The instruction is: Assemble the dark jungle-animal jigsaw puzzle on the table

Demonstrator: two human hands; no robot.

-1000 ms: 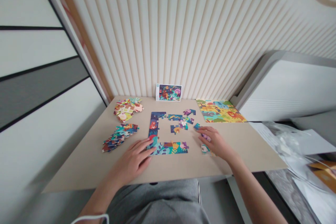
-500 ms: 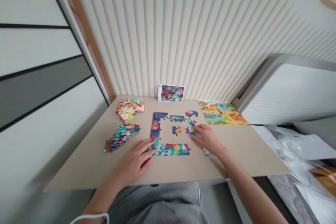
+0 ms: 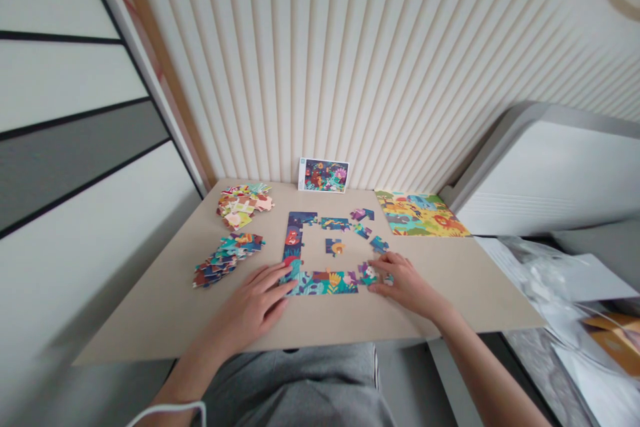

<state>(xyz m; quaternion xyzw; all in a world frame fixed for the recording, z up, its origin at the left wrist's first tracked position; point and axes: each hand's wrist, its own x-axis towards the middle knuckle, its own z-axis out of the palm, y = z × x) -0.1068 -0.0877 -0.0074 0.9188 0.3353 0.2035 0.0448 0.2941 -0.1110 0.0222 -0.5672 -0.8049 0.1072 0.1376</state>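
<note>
Grip of our right hand (image 3: 406,283) is pinching a teal-and-purple jigsaw piece (image 3: 369,273) at the right end of the bottom row (image 3: 327,283); our left hand (image 3: 256,305) is resting loosely on the row's left corner. Our right hand is partly covering a loose piece (image 3: 389,279). Yellow-marked piece (image 3: 335,247) is occupying the middle; pale pile (image 3: 243,206) and darker pile (image 3: 229,259) are lying leftward, picture card (image 3: 324,175) standing behind.

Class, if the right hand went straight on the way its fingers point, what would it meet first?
Past the puzzle piece it already touches, the right hand would probably first meet the right end of the assembled bottom row; whether piece and row already touch is hard to tell.
</note>
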